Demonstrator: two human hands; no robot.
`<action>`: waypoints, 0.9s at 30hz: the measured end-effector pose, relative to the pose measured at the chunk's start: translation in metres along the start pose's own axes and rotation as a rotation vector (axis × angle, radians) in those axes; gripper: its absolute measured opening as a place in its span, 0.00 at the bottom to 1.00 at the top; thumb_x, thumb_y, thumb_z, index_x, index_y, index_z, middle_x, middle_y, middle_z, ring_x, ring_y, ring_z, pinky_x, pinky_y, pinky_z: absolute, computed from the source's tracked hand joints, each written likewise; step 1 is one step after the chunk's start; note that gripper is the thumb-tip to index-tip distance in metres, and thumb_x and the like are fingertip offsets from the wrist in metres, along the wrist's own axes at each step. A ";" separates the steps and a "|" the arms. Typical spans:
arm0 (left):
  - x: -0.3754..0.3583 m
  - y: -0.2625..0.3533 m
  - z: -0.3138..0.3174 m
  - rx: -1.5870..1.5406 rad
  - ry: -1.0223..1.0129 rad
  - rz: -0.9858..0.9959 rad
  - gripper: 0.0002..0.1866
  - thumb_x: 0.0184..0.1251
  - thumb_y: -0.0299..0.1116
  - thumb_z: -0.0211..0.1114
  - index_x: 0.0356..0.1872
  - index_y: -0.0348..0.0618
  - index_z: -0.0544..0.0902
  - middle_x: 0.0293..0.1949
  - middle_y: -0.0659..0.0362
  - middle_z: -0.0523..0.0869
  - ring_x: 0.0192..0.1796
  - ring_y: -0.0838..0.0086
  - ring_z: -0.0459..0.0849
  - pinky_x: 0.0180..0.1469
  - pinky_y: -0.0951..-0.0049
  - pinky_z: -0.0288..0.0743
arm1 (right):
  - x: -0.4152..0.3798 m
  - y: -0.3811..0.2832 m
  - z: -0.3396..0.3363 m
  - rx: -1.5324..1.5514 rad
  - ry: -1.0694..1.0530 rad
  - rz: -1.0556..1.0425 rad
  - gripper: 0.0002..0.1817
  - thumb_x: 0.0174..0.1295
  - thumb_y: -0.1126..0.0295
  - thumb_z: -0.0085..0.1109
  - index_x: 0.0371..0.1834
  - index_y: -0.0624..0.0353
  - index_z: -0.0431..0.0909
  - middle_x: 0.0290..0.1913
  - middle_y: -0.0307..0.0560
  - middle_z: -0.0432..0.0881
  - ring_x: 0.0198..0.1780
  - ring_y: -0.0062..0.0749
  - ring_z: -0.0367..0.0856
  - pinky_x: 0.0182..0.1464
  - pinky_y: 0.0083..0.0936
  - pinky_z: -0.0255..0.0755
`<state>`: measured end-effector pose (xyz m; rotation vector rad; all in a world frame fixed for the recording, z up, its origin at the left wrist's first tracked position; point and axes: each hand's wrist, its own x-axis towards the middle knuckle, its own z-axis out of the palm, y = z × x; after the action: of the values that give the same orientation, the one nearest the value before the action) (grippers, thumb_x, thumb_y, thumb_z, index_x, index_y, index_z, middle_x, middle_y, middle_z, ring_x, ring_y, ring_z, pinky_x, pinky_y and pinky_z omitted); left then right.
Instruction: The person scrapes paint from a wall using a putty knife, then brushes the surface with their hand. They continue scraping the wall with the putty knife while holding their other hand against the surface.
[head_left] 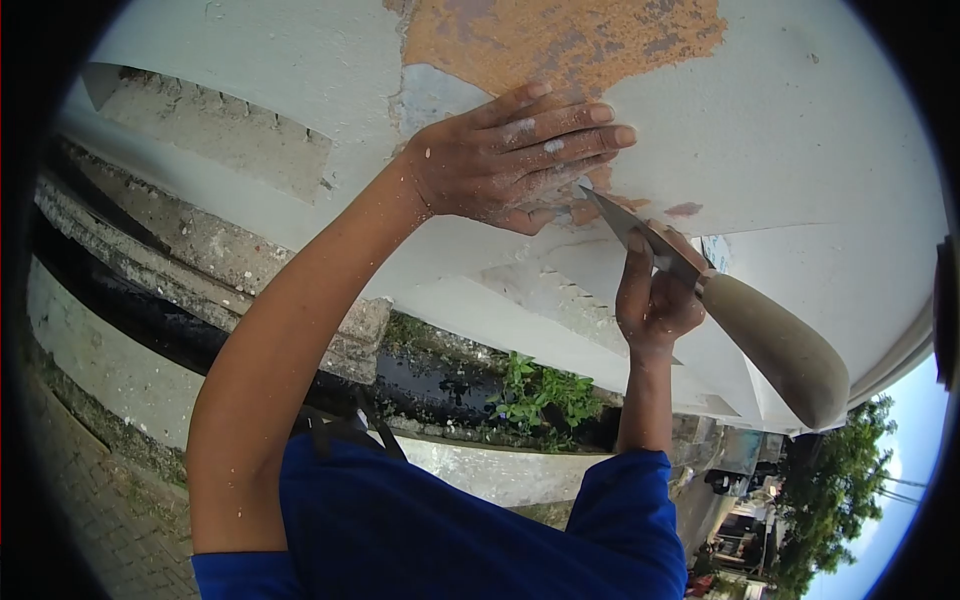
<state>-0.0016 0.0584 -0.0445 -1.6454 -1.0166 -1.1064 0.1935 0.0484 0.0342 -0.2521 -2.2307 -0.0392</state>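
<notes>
My left hand (pixel 515 160) is stretched out against the white painted wall (pixel 790 140), its fingers long and pointing right, with white specks and smears on the skin. Just below its fingertips, the pointed tip of a trowel (pixel 775 345) meets a small chipped spot. My right hand (pixel 665 285) grips the trowel by its metal blade, close to the neck, with the thumb on the blade. Its thick, dull beige handle sticks out free to the lower right. Above my left hand is a large bare orange-brown patch (pixel 570 45) where paint is gone.
Recessed slots (pixel 215 125) cut into the wall at left. Below runs a drain channel with dark water (pixel 430 385), concrete edges and a green plant (pixel 545 395). Paving (pixel 110 520) lies lower left. A tree (pixel 840 485) and a street are at the right.
</notes>
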 end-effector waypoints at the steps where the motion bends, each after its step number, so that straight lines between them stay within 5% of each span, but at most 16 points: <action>1: -0.001 0.001 0.000 0.004 0.003 0.004 0.30 0.48 0.68 0.46 0.49 0.66 0.74 0.61 0.75 0.63 0.64 0.80 0.56 0.70 0.66 0.34 | -0.002 -0.002 -0.001 -0.006 0.041 0.113 0.11 0.51 0.83 0.56 0.39 0.70 0.70 0.35 0.53 0.77 0.35 0.28 0.76 0.37 0.22 0.71; 2: -0.002 0.002 0.000 0.005 -0.008 0.000 0.30 0.48 0.68 0.46 0.49 0.66 0.74 0.61 0.75 0.63 0.64 0.80 0.56 0.70 0.66 0.34 | -0.004 -0.003 -0.003 -0.014 0.080 0.227 0.12 0.51 0.84 0.55 0.40 0.70 0.70 0.36 0.54 0.77 0.35 0.29 0.76 0.38 0.22 0.71; 5: -0.001 0.002 0.000 0.017 -0.026 -0.001 0.30 0.48 0.68 0.46 0.50 0.66 0.73 0.61 0.75 0.63 0.64 0.80 0.56 0.70 0.66 0.34 | -0.006 0.004 0.003 0.007 0.099 0.007 0.11 0.52 0.84 0.54 0.40 0.71 0.69 0.35 0.53 0.77 0.36 0.29 0.77 0.40 0.22 0.71; 7: -0.001 0.001 0.000 0.028 -0.028 -0.001 0.30 0.49 0.68 0.46 0.50 0.66 0.73 0.61 0.75 0.62 0.64 0.80 0.56 0.70 0.66 0.34 | -0.007 0.001 -0.001 0.049 0.149 0.162 0.11 0.52 0.84 0.54 0.40 0.71 0.70 0.32 0.51 0.78 0.35 0.28 0.77 0.41 0.22 0.71; 11: 0.000 0.002 -0.001 0.002 -0.025 -0.012 0.30 0.49 0.68 0.45 0.50 0.67 0.73 0.61 0.75 0.62 0.64 0.81 0.56 0.70 0.66 0.34 | 0.007 -0.010 -0.004 -0.227 -0.216 -0.008 0.10 0.53 0.83 0.53 0.40 0.71 0.70 0.32 0.52 0.78 0.36 0.28 0.77 0.41 0.21 0.71; 14: -0.002 0.001 0.000 0.002 -0.019 -0.012 0.30 0.49 0.68 0.45 0.50 0.67 0.73 0.61 0.75 0.62 0.64 0.81 0.56 0.70 0.66 0.34 | -0.008 -0.003 0.002 0.118 0.196 0.297 0.11 0.52 0.82 0.55 0.39 0.72 0.69 0.32 0.52 0.78 0.36 0.30 0.77 0.39 0.21 0.70; 18: 0.000 0.002 0.000 0.002 -0.025 -0.010 0.30 0.49 0.69 0.45 0.49 0.67 0.73 0.61 0.75 0.62 0.64 0.81 0.56 0.70 0.66 0.34 | 0.001 -0.006 -0.002 -0.110 -0.292 0.021 0.12 0.51 0.84 0.54 0.40 0.72 0.68 0.35 0.56 0.77 0.37 0.33 0.78 0.41 0.22 0.71; 20: -0.001 0.001 0.000 0.001 -0.017 -0.015 0.30 0.49 0.69 0.45 0.49 0.68 0.73 0.61 0.76 0.62 0.64 0.81 0.56 0.70 0.66 0.34 | -0.014 0.008 0.003 0.162 0.074 0.078 0.13 0.51 0.85 0.54 0.41 0.71 0.67 0.37 0.55 0.77 0.36 0.32 0.78 0.37 0.22 0.72; 25: 0.000 0.001 0.001 0.038 -0.024 -0.011 0.29 0.49 0.68 0.45 0.48 0.68 0.74 0.61 0.75 0.62 0.64 0.81 0.56 0.70 0.66 0.33 | -0.001 0.001 0.001 -0.146 -0.148 -0.163 0.14 0.51 0.83 0.56 0.41 0.69 0.66 0.37 0.54 0.77 0.35 0.29 0.77 0.36 0.21 0.72; 27: 0.001 0.001 0.002 0.027 0.001 -0.008 0.29 0.49 0.68 0.45 0.49 0.67 0.74 0.61 0.75 0.62 0.64 0.81 0.56 0.70 0.66 0.33 | -0.014 0.009 0.004 -0.046 0.054 0.013 0.15 0.51 0.84 0.56 0.42 0.68 0.66 0.37 0.54 0.77 0.34 0.30 0.77 0.35 0.22 0.72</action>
<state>-0.0004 0.0597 -0.0443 -1.6204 -1.0346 -1.0942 0.2006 0.0549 0.0204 -0.2874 -2.1766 -0.0894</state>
